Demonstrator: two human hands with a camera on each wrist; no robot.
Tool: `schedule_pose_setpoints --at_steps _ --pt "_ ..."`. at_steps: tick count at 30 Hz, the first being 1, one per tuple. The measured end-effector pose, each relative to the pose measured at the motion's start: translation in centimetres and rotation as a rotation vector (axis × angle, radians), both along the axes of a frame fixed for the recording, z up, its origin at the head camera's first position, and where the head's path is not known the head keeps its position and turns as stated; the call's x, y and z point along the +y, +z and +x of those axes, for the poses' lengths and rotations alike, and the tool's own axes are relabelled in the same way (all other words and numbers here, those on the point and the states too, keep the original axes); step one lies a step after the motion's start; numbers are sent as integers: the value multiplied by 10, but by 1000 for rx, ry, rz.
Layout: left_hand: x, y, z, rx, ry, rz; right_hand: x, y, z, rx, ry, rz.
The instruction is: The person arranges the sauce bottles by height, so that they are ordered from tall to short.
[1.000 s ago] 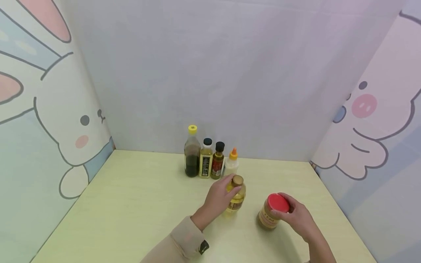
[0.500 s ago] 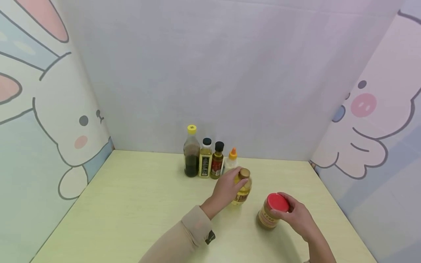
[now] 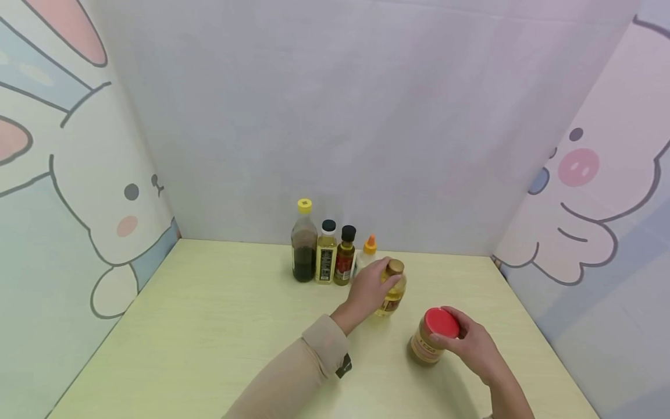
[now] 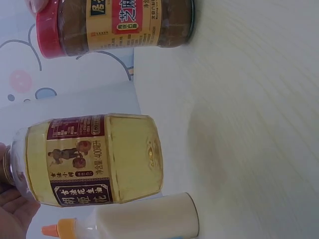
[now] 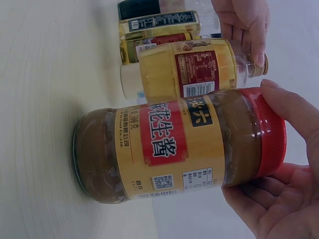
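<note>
My left hand (image 3: 369,286) grips a bottle of golden cooking oil (image 3: 392,297) by its neck, just under the gold cap. In the left wrist view the oil bottle (image 4: 102,159) seems held a little above the table, a soft shadow beside its base. My right hand (image 3: 473,346) holds a brown peanut butter jar (image 3: 426,344) at its red lid (image 3: 442,322), thumb on one side and fingers on the other. The right wrist view shows the jar's label (image 5: 167,144) facing the camera; whether its base touches the table I cannot tell.
A row stands at the back: a dark bottle with a yellow cap (image 3: 305,250), a square pale-oil bottle (image 3: 326,259), a black-capped bottle with a red label (image 3: 344,259), and a white squeeze bottle with an orange tip (image 3: 368,253), partly behind my left hand. Printed cloth walls (image 3: 340,116) enclose the pale table (image 3: 225,326).
My left hand has carried the oil bottle away from me and to the right, near the white squeeze bottle. The right hand and the jar have stayed in place.
</note>
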State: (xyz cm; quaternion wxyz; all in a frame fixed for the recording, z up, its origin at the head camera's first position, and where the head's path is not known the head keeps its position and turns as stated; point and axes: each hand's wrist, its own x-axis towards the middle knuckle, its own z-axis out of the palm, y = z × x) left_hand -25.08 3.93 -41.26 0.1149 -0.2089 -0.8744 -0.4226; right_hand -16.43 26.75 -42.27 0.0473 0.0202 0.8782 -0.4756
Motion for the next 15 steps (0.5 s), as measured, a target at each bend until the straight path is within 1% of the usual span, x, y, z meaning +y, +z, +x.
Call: schedule_pose_setpoints --at_steps 3,10,15 --pt "3 -1 -4 -4 9 3 0 0 0 2 -1 2" --pt "10 -3 -16 -44 9 6 -1 1 1 3 -2 13" --pt "14 -5 -24 -40 10 9 -1 0 0 -4 -6 0"
